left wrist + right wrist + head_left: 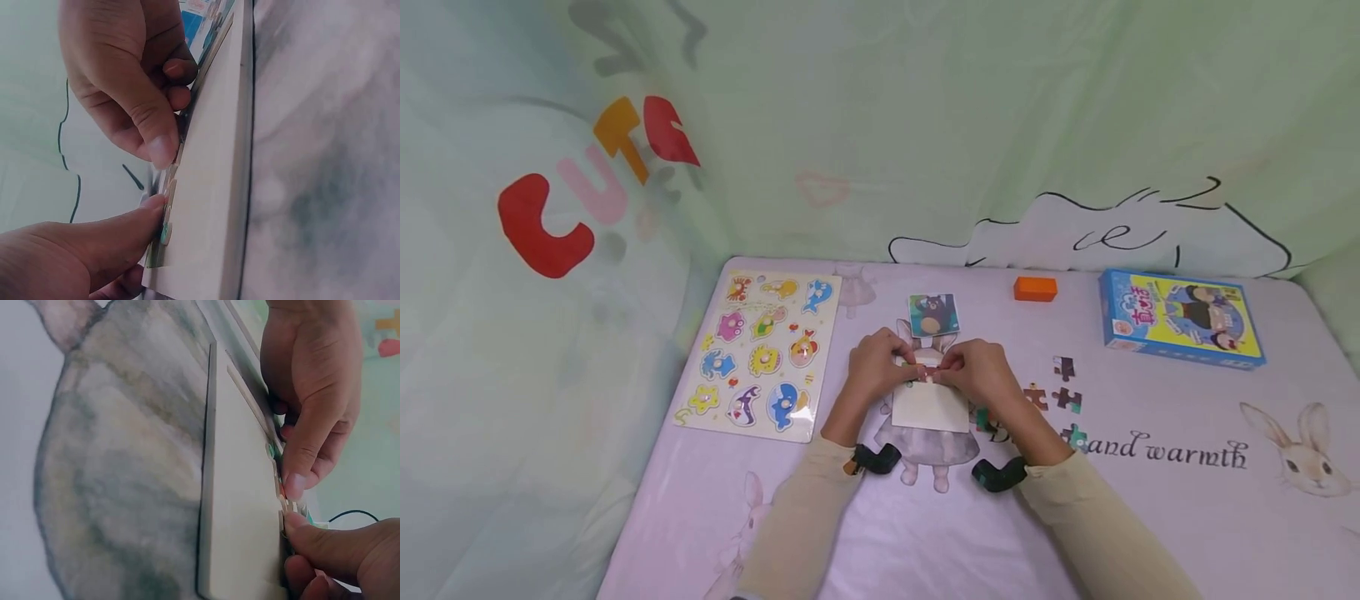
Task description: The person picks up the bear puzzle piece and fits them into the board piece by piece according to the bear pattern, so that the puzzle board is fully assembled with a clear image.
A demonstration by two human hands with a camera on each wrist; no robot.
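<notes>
A pale wooden puzzle tray (pixel 930 408) lies in front of the person, its near part bare. Over its far part, both hands meet at small brown puzzle pieces (pixel 928 376). The left hand (pixel 877 364) pinches a piece from the left between thumb and fingers. From the right, the right hand (pixel 979 372) pinches at the pieces, thumb tip close to the left thumb. The left wrist view shows a piece with a green edge (pixel 166 232) beside the left thumb (pixel 140 222). Fingers partly hide the pieces. Just beyond the hands lies a bear picture card (pixel 934 315).
Several loose puzzle pieces (pixel 1067 399) lie right of the right hand, some partly behind its forearm. A sea-animal peg board (pixel 823 333) lies at left. An orange block (pixel 1035 289) and a blue puzzle box (pixel 1183 318) stand at the back right, before a curtain (pixel 880 208).
</notes>
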